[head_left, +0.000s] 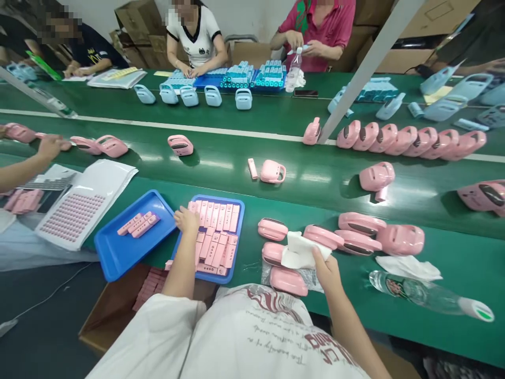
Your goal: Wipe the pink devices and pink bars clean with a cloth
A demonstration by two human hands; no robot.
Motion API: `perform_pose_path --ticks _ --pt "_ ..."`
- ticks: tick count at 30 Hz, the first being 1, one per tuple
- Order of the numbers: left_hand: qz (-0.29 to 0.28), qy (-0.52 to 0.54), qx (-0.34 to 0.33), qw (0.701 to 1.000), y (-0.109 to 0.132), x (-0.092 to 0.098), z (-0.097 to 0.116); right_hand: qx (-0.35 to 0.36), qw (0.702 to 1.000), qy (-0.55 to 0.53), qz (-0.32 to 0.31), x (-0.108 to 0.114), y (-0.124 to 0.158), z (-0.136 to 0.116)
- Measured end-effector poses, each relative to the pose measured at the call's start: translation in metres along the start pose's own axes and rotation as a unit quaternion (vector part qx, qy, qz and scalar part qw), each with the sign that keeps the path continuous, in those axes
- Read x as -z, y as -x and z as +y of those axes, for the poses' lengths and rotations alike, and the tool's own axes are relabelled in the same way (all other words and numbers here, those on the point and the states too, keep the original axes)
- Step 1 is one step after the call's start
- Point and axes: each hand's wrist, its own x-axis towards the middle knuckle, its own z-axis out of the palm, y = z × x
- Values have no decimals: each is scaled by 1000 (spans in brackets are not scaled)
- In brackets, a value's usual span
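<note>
My left hand (187, 221) is at the upper left corner of a blue tray (241, 216), its fingers closed on a pink rectangular piece (192, 206) there. Rows of similar pink pieces (215, 247) with small printed marks fill this tray. My right hand (328, 269) grips a folded white tissue (302, 251), which lies across pink rounded housings with handles. One pink housing (323, 236) sits just beyond the tissue. Another pink housing (289, 281) rests on bubble wrap (314, 280) nearer my body.
Left of me, a second blue tray (111, 263) holds several pink pieces, beside an open booklet (84, 202). A plastic bottle (430, 297) lies at right. Pink housings (272, 171) stand on the green conveyor belt (221, 163). Co-workers sit opposite; a person's hand (52, 146) reaches in at left.
</note>
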Motion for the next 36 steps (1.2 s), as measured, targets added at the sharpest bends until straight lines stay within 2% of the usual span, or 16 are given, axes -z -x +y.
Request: perform_pose_path --ticks 4,9,13,16,18,20,21,23,26,28,29,30,32,34,35,36 --pt "-11 -31 27 999 -5 11 -16 -11 999 -42 -9 -4 4 -12" --pt "-28 35 11 999 -1 29 -1 -43 990 -131 16 0 8 -5" --pt "-118 150 -48 980 43 42 28 -71 963 -251 70 -6 8 -7" --pt "-264 237 -81 931 99 47 56 -36 956 -272 103 -16 9 -24" --pt "-432 373 -70 818 138 52 74 30 965 -234 111 -22 9 -43" --pt "-526 425 -52 735 170 55 90 129 970 -182 91 -29 10 -62" --pt "-556 434 -42 708 182 56 97 188 968 -147 72 -32 11 -71" --pt "-596 433 -24 676 200 54 106 320 945 -58 36 -38 15 -84" --pt "-590 449 -9 671 212 46 110 524 846 85 -54 -45 25 -90" --pt "-565 470 -2 678 215 41 107 604 778 131 -116 -45 29 -90" --pt "-564 474 0 676 217 40 105 616 765 133 -134 -43 27 -89" --pt "-575 472 0 668 219 40 103 607 773 118 -137 -39 24 -90" --pt "-608 459 -11 648 225 45 101 525 845 47 -97 -29 12 -91" --pt "-625 456 -39 632 231 55 102 361 929 -79 -6 -17 -1 -93" --pt "-629 454 -52 629 234 61 104 273 949 -152 38 -12 -6 -94" --pt "-635 448 -63 626 236 67 105 199 952 -220 71 -8 -8 -95"
